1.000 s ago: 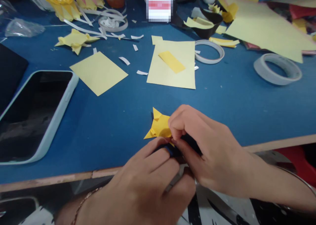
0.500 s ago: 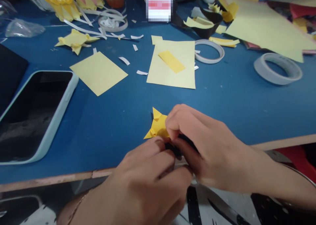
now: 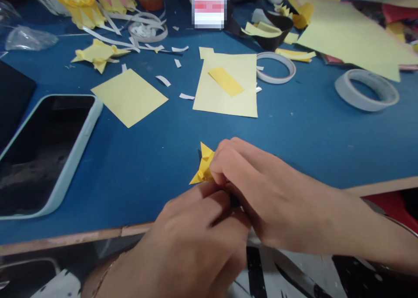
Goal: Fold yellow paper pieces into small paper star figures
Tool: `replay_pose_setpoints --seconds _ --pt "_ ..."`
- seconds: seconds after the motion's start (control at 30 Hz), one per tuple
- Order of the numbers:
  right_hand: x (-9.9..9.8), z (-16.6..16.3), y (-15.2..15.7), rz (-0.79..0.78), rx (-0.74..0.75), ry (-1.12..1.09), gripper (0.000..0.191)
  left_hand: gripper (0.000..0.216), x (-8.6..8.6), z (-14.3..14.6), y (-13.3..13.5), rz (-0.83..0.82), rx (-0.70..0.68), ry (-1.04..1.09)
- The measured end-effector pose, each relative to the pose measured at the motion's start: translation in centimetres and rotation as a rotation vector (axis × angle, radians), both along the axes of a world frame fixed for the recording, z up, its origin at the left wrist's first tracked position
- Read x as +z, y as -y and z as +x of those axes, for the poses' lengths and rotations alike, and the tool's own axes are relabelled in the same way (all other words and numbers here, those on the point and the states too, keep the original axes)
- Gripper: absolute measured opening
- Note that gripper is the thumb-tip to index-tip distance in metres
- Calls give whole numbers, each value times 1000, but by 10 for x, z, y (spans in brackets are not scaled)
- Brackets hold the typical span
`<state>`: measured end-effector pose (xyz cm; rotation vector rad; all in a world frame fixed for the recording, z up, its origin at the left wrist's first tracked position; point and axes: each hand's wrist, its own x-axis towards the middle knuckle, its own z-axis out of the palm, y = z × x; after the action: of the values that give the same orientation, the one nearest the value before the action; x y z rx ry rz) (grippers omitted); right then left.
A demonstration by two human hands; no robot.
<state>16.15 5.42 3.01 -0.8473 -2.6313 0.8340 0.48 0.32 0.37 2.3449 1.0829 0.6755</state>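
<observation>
A small yellow folded-paper star [image 3: 205,163] lies at the near part of the blue table, its two left points showing and its right side hidden. My right hand [image 3: 251,189] covers that side, fingers curled in a pinch over the paper. From below, my left hand [image 3: 192,232] meets it with bent fingers at the star's lower edge. Both hands are closed on the paper, though the fingertips are mostly hidden. A dark gap shows between the hands; I cannot make out what is in it.
Beyond the hands lie a pale yellow square [image 3: 129,98], a pale sheet [image 3: 225,104] with a yellow strip [image 3: 226,81], and a larger folded star [image 3: 99,54]. A phone [image 3: 48,154] sits at left. Tape rolls [image 3: 365,91] and a big yellow sheet [image 3: 349,36] are at right.
My right hand has shifted slightly left over the star, hiding more of it and narrowing the gap between my hands. My left hand has hardly moved.
</observation>
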Motion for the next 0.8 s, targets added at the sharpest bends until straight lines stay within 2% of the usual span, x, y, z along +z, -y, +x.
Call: replay_pose_setpoints --seconds 0.37,0.67,0.8 --pt "-13 19 13 -52 -56 -183 29 28 -3 -4 4 -25 21 55" --pt "-14 18 14 -35 17 -154 25 23 -2 -4 3 -70 18 74" --pt "-11 15 10 -32 39 -114 27 26 -1 0 0 7 17 39"
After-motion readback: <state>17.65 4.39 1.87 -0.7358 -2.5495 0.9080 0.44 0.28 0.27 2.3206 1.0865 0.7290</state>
